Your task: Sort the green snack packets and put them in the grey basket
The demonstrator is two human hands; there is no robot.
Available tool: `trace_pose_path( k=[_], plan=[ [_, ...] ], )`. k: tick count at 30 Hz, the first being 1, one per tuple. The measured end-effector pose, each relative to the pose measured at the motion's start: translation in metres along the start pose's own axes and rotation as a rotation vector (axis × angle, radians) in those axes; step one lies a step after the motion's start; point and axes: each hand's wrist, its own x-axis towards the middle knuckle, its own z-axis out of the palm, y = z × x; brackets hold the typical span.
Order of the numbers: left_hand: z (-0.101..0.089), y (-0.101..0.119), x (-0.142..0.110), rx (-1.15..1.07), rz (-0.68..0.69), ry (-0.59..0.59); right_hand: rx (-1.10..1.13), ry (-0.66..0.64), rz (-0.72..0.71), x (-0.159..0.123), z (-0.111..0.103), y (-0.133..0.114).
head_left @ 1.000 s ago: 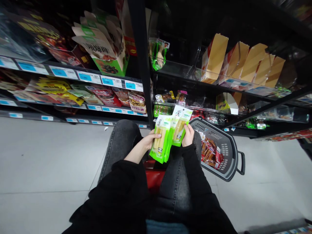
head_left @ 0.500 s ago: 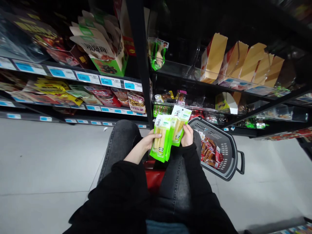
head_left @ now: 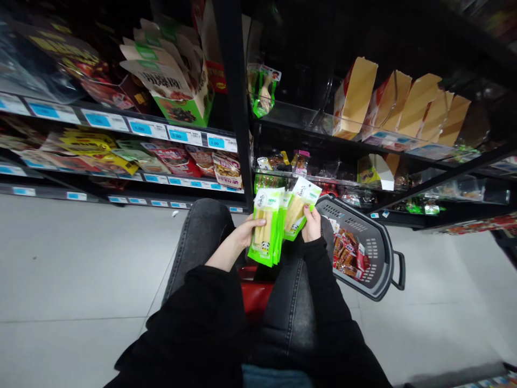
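The left hand point(head_left: 244, 233) clasps a stack of green packets point(head_left: 263, 233), thumb on top; just right of it, the right hand point(head_left: 312, 224) pinches another packet point(head_left: 296, 211). Farther right, near the far shelves point(head_left: 293, 117), sits a basket point(head_left: 363, 229) of red snacks point(head_left: 349, 256).

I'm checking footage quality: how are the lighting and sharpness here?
Head view: black shelving dim inside, floor brighter; same head view: upper-left packages stretched and smeared toward the edge, held green packets clearer, though their small print is unreadable.

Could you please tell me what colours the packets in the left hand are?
The packets are white and bright green; the head view shows this best.
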Motion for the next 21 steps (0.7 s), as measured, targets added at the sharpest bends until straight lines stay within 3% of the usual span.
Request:
trace_pose_path(
  k=[8,14,17,21],
  plan=[
    [-0.012,0.006,0.004,-0.039,0.067,-0.002,0.199,0.059,0.157,0.003,-0.010,-0.009],
    [-0.001,0.005,0.001,-0.030,0.044,0.043,0.426,-0.078,0.234,0.003,-0.011,-0.020],
    [0.004,0.007,-0.001,-0.033,0.040,0.054,0.523,-0.227,0.304,0.000,-0.007,-0.028],
    [0.006,0.009,-0.002,-0.023,0.038,0.070,0.552,-0.337,0.327,-0.004,-0.007,-0.028]
  ],
)
